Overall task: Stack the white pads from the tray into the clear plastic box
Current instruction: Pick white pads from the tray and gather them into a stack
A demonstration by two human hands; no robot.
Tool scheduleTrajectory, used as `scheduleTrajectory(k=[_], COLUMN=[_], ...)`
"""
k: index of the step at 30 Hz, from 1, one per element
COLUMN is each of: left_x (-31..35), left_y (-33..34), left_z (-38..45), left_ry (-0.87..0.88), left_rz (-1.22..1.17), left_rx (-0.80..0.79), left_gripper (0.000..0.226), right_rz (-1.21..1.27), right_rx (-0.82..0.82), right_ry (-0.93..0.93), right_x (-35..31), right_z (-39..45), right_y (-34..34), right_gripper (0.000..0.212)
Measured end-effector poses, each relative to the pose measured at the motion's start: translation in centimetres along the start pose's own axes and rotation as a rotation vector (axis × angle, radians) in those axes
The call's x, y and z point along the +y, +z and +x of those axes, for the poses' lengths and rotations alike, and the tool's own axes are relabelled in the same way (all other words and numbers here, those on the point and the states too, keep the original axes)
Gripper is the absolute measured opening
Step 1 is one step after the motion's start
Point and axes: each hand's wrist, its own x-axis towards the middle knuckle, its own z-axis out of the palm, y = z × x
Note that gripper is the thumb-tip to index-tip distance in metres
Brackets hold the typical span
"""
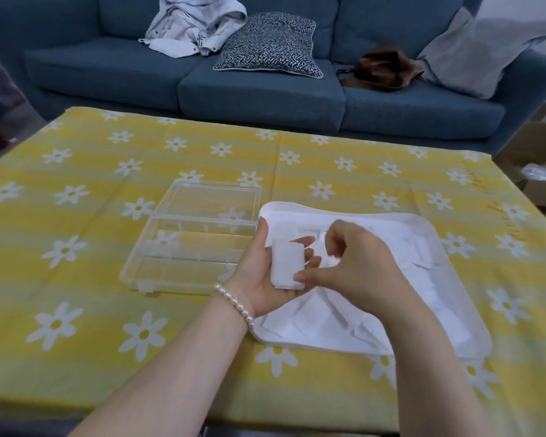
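A small stack of white pads [286,263] lies in the palm of my left hand [262,275], which is held palm up over the left edge of the white tray [429,225]. My right hand [353,263] is beside it with curled fingers, its thumb touching the stack's lower right corner. Several more white pads [423,250] lie loose in the tray. The clear plastic box [183,253] stands open just left of the tray, its lid [212,200] folded back behind it. A few pads seem to lie at the box's back left.
A yellow cloth with white daisies [108,310] covers the table. Behind it stands a blue sofa [265,96] with a jacket, cushions and a brown bag. Cardboard boxes [542,184] sit on the floor at the right.
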Motion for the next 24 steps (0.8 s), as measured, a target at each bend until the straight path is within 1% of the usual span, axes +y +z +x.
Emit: scheduleTrajectory(k=[1,4,6,13,17,20,24], left_x=[0.0,-0.2,-0.4,-0.6,-0.9,-1.0,-0.9], left_y=[0.0,0.2,0.2,-0.1,0.1,0.3,0.5], left_z=[-0.1,-0.4,-0.3,0.1,0.1,0.1,0.1], left_ry=[-0.028,-0.088,-0.092,-0.100,-0.078,-0.036,0.018], left_rz=[-0.012,0.004,0.068,0.147,0.191,0.174,0.163], left_rx=[-0.032,-0.127,-0.123,-0.082,-0.055,-0.039,-0.076], left_gripper=[0.085,0.092,0.093,0.090,0.081,0.072,0.068], right_rz=[-0.014,-0.100,-0.156,-0.148,-0.147,-0.152,-0.137], right_rx=[0.007,-0.119,-0.174,-0.206,-0.176,-0.159,-0.146], right_ry=[-0.071,-0.155,-0.170,-0.169,-0.152,-0.162,-0.181], right_x=[-0.1,-0.3,-0.2,0.2,0.3,0.3,0.3], right_z=[0.0,-0.3,-0.3,-0.1,0.3,0.2,0.2], right_y=[-0.1,1.0,2.0,2.3,2.4,2.7,2.8], right_gripper=[0.052,0.077,0.081,0.075,0.069,0.065,0.062])
